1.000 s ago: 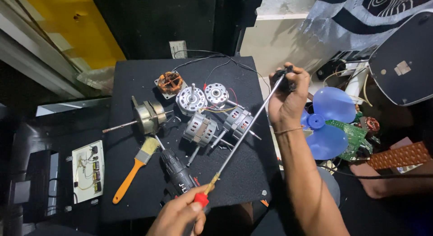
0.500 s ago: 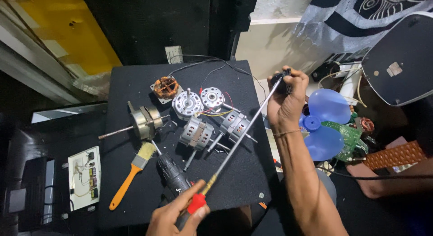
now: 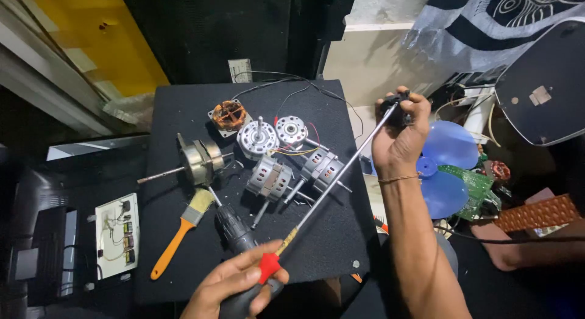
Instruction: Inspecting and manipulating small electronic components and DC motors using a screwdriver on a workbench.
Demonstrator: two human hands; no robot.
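My left hand [image 3: 234, 283] grips the red handle of a long screwdriver [image 3: 332, 186] near the bottom edge. Its thin metal shaft runs up and right to a small black part [image 3: 397, 106] that my right hand [image 3: 399, 139] holds raised beyond the right edge of the black mat [image 3: 183, 106]. The tip meets that part between my fingers. Under the shaft lie several small fan motors [image 3: 268, 176] and a black-handled tool [image 3: 234, 229].
On the mat also lie a copper-wound stator [image 3: 229, 115], a shafted motor [image 3: 198, 160] and an orange-handled paintbrush [image 3: 180, 233]. A white circuit board [image 3: 116, 233] lies at the left. Blue fan blades [image 3: 448, 166], a green board and a dark fan base [image 3: 545, 81] crowd the right.
The view has shifted slightly. My left hand with the screwdriver handle has drifted a little, while my right hand keeps the black part at the tip.
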